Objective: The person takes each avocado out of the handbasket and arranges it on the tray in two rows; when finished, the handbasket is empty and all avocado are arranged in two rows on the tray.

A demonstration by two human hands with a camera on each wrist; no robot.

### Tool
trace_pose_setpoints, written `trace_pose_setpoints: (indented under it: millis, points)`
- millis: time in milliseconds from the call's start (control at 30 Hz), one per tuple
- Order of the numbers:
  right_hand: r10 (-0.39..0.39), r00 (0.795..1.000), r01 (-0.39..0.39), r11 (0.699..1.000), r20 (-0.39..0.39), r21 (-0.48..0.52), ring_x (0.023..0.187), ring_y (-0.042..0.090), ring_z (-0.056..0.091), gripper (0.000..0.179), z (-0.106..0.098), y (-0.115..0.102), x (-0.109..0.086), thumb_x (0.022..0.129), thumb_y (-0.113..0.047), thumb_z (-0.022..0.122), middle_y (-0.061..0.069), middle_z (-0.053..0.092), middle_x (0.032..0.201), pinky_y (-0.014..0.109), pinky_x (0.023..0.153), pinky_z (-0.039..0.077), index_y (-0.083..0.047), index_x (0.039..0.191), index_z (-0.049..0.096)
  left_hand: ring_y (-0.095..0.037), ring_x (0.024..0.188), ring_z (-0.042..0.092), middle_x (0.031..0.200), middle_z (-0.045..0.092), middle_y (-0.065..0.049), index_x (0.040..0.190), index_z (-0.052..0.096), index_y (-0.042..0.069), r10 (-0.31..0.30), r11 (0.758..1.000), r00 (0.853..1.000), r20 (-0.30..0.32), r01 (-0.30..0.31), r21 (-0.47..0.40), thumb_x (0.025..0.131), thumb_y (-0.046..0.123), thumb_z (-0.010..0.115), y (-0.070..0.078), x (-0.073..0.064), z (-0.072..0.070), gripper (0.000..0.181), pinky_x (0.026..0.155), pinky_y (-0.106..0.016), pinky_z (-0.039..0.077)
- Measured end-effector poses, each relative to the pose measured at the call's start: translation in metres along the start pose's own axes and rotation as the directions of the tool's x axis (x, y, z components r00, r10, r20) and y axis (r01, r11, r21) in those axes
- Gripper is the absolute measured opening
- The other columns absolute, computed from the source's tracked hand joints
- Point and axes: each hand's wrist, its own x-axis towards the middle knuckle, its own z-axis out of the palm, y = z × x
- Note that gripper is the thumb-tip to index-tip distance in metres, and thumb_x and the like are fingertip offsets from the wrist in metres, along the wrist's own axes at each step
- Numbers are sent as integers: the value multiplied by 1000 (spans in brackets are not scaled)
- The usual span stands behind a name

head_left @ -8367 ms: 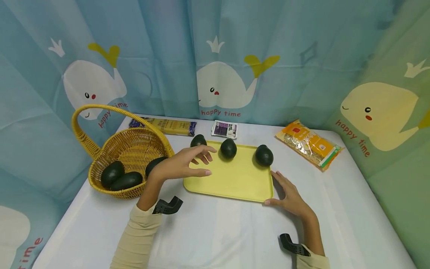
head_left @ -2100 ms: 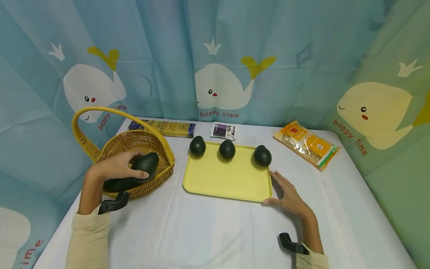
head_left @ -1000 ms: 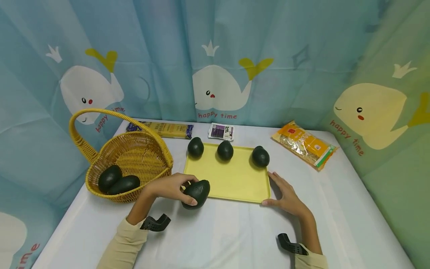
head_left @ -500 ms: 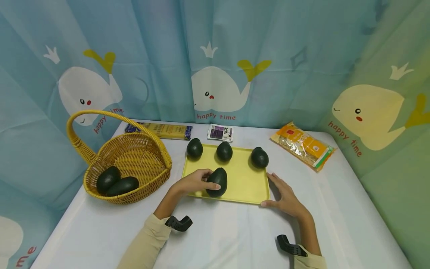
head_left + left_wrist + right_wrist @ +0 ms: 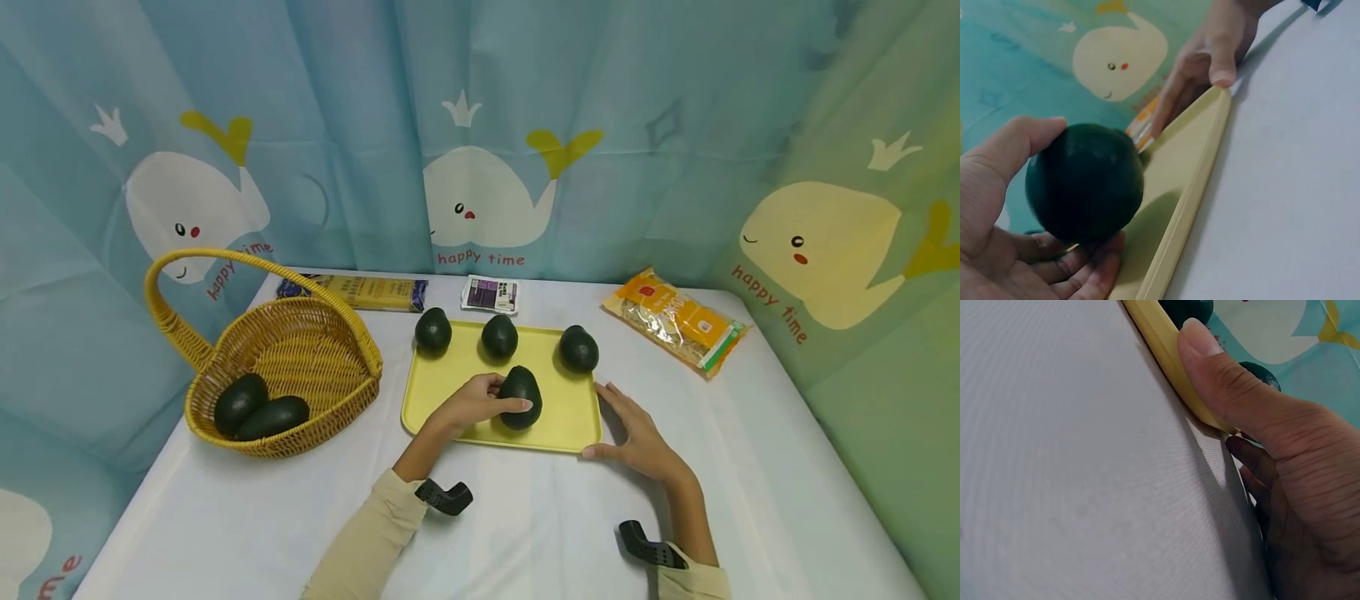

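Over the near half of the flat yellow oblong tray (image 5: 567, 419), I see the left hand (image 5: 472, 405) gripping a dark green, egg-shaped avocado (image 5: 522, 396); I can't tell if it touches down. Three more dark green avocados (image 5: 499, 337) sit along the tray's back, so I guess that bit is done. Two avocados (image 5: 242, 403) lie in the yellow woven basket (image 5: 307, 358), maybe left to move. The right hand (image 5: 639, 440), fingers loose and straight, touches the tray's near right corner.
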Motion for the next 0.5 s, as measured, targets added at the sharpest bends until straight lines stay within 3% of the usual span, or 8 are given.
trace_pose_setpoints:
  millis: [167,500]
  points:
    - [-7,1000,7,1000,4,0,144,50,19,109,-1,0,0,69,-42,87,26,23,158,72,108,17,-11,155,27,-13,87,57,99,66,-5,120,60,2,-2,1000,999,-43,1,-7,81,31,77,2,13,18,51,77,-24,46]
    - [1,1000,-1,1000,16,5,144,51,18,108,0,4,0,70,-44,86,26,20,159,73,107,17,-14,155,27,-14,92,58,108,64,-5,131,55,6,1,989,994,-110,15,145,78,46,77,9,26,45,69,77,-28,49]
